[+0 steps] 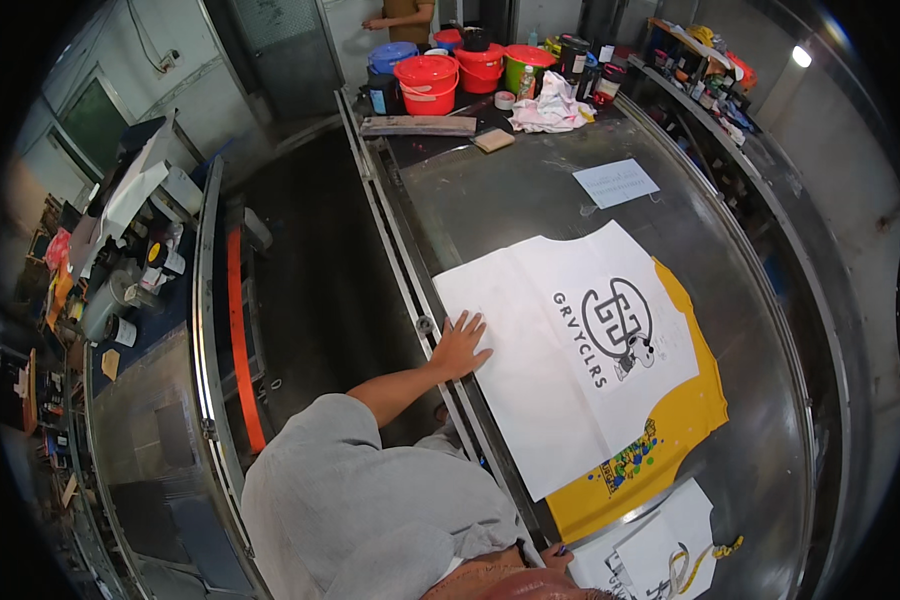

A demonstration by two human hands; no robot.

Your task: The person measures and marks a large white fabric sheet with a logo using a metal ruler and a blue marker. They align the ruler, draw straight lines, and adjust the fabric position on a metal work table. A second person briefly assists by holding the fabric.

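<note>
My left hand (458, 348) lies flat with fingers spread on the left edge of a white garment-shaped panel (520, 340). A round black logo with lettering and a small cartoon figure is printed on this panel; whether it is paper or cloth I cannot tell. Beneath it, a yellow garment piece (705, 390) shows along the right and near sides, with a colourful print partly covered. At the table's near left edge, my right hand (557, 555) is mostly hidden, its fingers closed around something small and dark. Beside it lie white printed sheets (660, 545) and a yellow-and-white tape (727, 548).
The long metal-topped table (490, 210) has a raised rail along its left side. Red lidded buckets (427, 84), jars and a stained white rag (553, 105) crowd its far end, near a pale sheet (616, 184). Another cluttered table (150, 400) stands left; a person (407, 18) is beyond.
</note>
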